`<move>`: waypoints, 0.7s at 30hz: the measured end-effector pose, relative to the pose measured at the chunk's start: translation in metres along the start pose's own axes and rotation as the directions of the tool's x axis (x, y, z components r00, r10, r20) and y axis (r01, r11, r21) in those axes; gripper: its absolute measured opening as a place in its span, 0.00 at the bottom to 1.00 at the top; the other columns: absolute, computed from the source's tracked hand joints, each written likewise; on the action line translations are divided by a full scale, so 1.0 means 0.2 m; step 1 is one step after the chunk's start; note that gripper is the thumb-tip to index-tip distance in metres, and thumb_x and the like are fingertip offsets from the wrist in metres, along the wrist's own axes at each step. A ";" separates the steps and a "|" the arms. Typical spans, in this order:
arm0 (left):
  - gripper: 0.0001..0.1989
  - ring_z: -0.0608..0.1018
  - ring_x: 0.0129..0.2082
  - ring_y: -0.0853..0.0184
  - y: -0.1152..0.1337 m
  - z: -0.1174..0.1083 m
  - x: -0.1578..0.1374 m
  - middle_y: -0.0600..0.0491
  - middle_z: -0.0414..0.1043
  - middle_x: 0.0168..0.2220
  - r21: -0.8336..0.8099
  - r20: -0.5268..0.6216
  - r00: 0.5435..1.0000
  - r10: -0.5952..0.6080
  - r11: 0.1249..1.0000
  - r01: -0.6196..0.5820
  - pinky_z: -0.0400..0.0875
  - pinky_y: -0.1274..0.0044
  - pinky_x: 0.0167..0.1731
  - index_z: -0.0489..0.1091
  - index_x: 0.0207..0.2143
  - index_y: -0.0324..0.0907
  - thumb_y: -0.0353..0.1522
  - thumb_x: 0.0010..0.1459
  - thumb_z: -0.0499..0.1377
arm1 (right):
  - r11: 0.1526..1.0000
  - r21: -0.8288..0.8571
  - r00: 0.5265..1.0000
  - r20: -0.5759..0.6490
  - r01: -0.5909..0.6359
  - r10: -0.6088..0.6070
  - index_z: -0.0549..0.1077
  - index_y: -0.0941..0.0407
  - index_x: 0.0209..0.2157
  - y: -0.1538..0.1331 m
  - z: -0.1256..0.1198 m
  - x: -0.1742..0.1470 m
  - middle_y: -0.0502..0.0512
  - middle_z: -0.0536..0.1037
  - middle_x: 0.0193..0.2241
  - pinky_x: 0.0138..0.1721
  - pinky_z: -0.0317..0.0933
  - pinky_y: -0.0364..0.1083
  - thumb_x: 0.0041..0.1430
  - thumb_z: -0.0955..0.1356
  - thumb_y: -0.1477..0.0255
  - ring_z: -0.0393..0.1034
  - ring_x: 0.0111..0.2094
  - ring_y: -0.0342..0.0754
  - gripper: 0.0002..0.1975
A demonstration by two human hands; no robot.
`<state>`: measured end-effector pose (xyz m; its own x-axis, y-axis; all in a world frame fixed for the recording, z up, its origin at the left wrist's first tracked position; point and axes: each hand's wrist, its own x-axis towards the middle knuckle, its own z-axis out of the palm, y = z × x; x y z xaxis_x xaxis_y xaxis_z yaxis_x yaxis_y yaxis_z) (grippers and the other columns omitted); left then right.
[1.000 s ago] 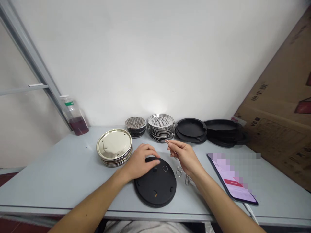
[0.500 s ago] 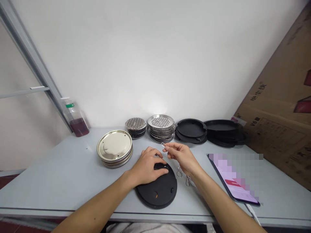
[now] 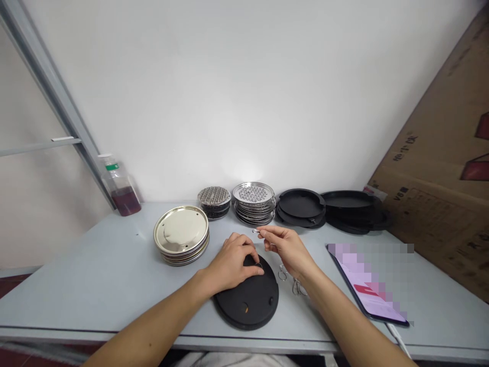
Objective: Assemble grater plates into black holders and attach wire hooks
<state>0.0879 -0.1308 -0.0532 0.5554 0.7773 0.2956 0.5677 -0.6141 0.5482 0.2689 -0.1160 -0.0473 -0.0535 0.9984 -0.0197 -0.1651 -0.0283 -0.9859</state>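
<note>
A black round lid [image 3: 248, 308] lies on the table in front of me, with a small knob near its right edge and a slot showing orange. My left hand [image 3: 233, 262] rests curled over its far left part, fingers bent and thumb on top. Near the thumb tip a thin wire ring [image 3: 259, 264] shows on the lid, partly hidden. Above the lid's far edge, my right hand [image 3: 288, 247] pinches a small wire ring [image 3: 255, 231] between thumb and forefinger. More loose wire rings [image 3: 282, 273] lie on the table beside the right wrist.
Gold metal discs [image 3: 181, 232] are stacked on the left. Grater discs [image 3: 254, 194], a smaller grater stack [image 3: 214, 196] and black round trays [image 3: 301, 205] line the wall. A phone [image 3: 370, 288] with a cable lies right, before a cardboard box [image 3: 431, 204]. A bottle [image 3: 124, 196] stands far left.
The ring in my right hand has turned, from an open loop pointing up to a nearly edge-on view. My left hand has shifted only slightly on the lid.
</note>
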 end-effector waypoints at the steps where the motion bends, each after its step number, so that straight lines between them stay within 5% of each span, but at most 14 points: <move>1: 0.08 0.70 0.48 0.58 0.00 0.00 0.00 0.51 0.71 0.43 -0.011 0.008 1.000 -0.003 1.000 0.003 0.66 0.66 0.52 0.77 0.34 0.45 0.35 0.51 0.70 | 1.000 -0.002 1.000 0.000 -0.001 0.001 0.82 0.58 0.35 0.00 0.00 0.00 0.55 0.78 0.30 0.30 0.61 0.46 0.42 0.77 0.63 0.62 0.24 0.41 0.18; 8: 0.08 0.71 0.48 0.58 -0.02 0.01 0.01 0.52 0.73 0.41 -0.081 0.023 1.000 0.009 0.997 -0.007 0.67 0.68 0.49 0.76 0.34 0.46 0.32 0.50 0.70 | 1.000 0.008 1.000 0.018 -0.006 0.006 0.82 0.58 0.35 0.00 0.00 0.00 0.54 0.78 0.30 0.30 0.60 0.45 0.43 0.77 0.62 0.62 0.24 0.41 0.17; 16: 0.04 0.75 0.36 0.65 0.02 0.00 -0.01 0.57 0.77 0.29 -0.181 0.022 0.998 0.066 0.982 -0.061 0.68 0.75 0.39 0.76 0.31 0.45 0.29 0.53 0.67 | 1.000 0.027 1.000 0.017 -0.007 0.006 0.82 0.59 0.33 -0.01 0.00 -0.01 0.54 0.77 0.28 0.29 0.58 0.45 0.41 0.77 0.63 0.62 0.23 0.40 0.17; 21: 0.02 0.76 0.30 0.67 0.01 -0.04 -0.02 0.55 0.77 0.30 -0.387 -0.084 0.983 -0.166 0.914 0.122 0.69 0.77 0.32 0.77 0.32 0.43 0.31 0.56 0.64 | 1.000 0.021 1.000 0.031 0.005 -0.006 0.81 0.59 0.34 -0.01 0.00 -0.01 0.54 0.78 0.28 0.29 0.58 0.44 0.44 0.77 0.63 0.62 0.23 0.40 0.17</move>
<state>0.0815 -0.1328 -0.0469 0.4006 0.8772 0.2648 0.3511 -0.4139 0.8399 0.2693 -0.1176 -0.0458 -0.0827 0.9965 -0.0086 -0.1861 -0.0240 -0.9822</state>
